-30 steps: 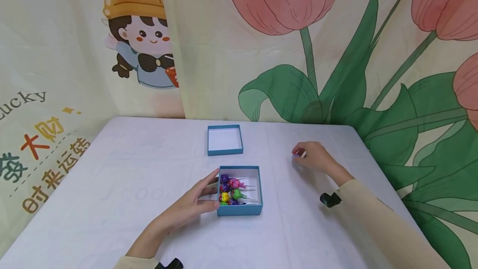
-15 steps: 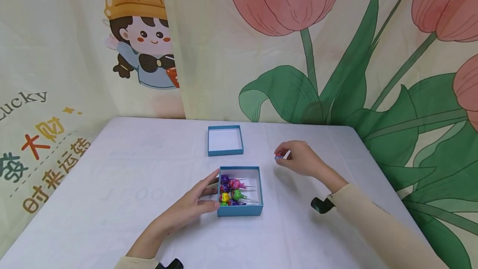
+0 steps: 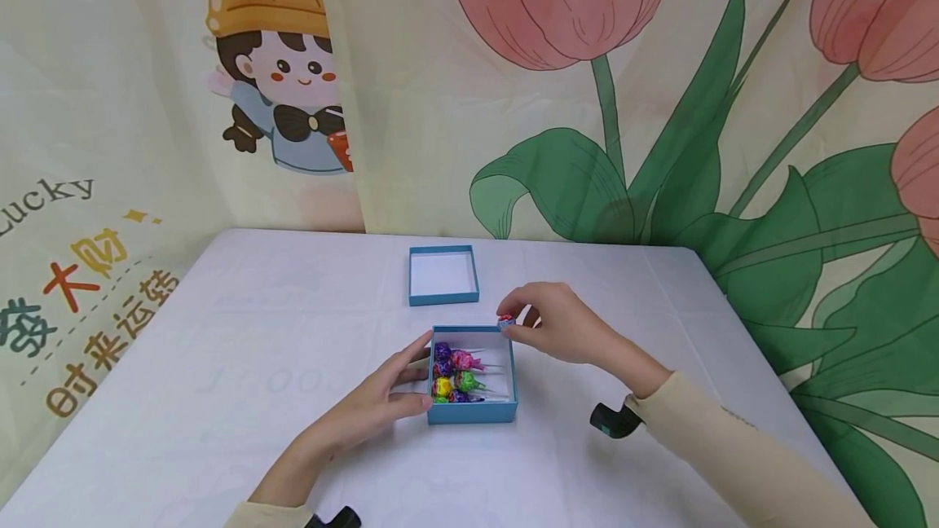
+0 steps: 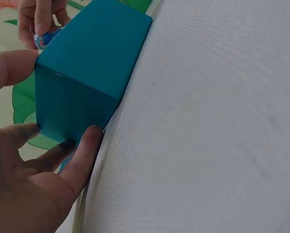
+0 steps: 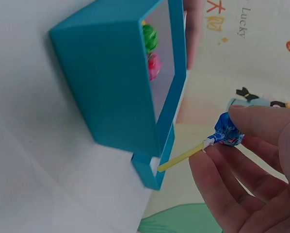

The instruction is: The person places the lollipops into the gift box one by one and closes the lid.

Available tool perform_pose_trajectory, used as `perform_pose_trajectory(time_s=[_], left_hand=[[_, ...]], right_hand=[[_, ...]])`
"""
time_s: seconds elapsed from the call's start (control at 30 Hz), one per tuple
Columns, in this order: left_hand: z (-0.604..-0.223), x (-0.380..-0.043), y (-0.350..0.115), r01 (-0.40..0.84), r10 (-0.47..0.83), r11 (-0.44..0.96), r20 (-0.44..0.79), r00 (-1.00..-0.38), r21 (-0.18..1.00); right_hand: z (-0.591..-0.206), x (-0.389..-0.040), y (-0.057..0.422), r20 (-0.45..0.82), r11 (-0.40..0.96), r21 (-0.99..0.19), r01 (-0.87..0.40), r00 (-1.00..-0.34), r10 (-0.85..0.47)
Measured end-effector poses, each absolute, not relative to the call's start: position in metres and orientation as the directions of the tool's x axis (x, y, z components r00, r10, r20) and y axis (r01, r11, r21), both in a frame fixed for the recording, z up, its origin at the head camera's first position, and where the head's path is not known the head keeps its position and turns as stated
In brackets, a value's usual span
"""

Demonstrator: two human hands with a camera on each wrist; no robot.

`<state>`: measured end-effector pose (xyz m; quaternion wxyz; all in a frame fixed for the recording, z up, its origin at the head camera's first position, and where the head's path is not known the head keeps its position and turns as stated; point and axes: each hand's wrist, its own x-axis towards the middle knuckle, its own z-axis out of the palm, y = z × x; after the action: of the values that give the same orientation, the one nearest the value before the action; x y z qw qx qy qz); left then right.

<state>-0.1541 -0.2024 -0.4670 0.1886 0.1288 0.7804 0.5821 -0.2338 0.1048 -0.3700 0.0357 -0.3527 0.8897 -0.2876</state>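
Note:
My right hand (image 3: 553,323) pinches a lollipop (image 5: 227,130) by its blue wrapped head, near the back right corner of the blue box (image 3: 473,413). The lollipop's pale yellow stick points out past the fingers in the right wrist view. Spread fingers of my left hand (image 3: 367,399) rest along the box's left side, thumb toward the front corner. Inside the open-topped box, several lollipops lie with their heads to the left and white sticks to the right, among them a pink one (image 3: 463,360) and a green one (image 3: 466,382).
Behind the box lies a shallow blue lid (image 3: 443,298) with its white inside up. Both stand on a white-covered table (image 3: 220,332). A printed cloth (image 3: 411,88) with tulips and a cartoon figure hangs beyond the far edge.
The right hand has carried its lollipop leftward from the right part of the table to the box's back right corner. The left hand, the box and the lid have stayed in place.

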Motion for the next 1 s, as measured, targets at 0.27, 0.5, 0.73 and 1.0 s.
perform_pose_trajectory(time_s=[0.27,0.5,0.73,1.0], left_hand=[[-0.467,-0.154,-0.203,-0.029,0.413,0.289,-0.152,-0.898,0.957],[-0.467,-0.154,-0.204,-0.020,0.423,0.282,-0.143,-0.895,0.959],[-0.467,-0.153,-0.203,-0.008,0.436,0.278,-0.134,-0.890,0.961],[-0.467,-0.153,-0.204,0.004,0.440,0.275,-0.123,-0.889,0.961]], right_hand=[[-0.364,-0.218,0.087,0.155,0.507,-0.568,-0.648,-0.689,-0.708],[-0.368,-0.213,0.076,0.159,0.477,-0.579,-0.661,-0.665,-0.730],[-0.378,-0.211,0.071,0.126,0.448,-0.617,-0.647,-0.644,-0.755],[-0.393,-0.210,0.067,0.099,0.440,-0.614,-0.655,-0.617,-0.781]])
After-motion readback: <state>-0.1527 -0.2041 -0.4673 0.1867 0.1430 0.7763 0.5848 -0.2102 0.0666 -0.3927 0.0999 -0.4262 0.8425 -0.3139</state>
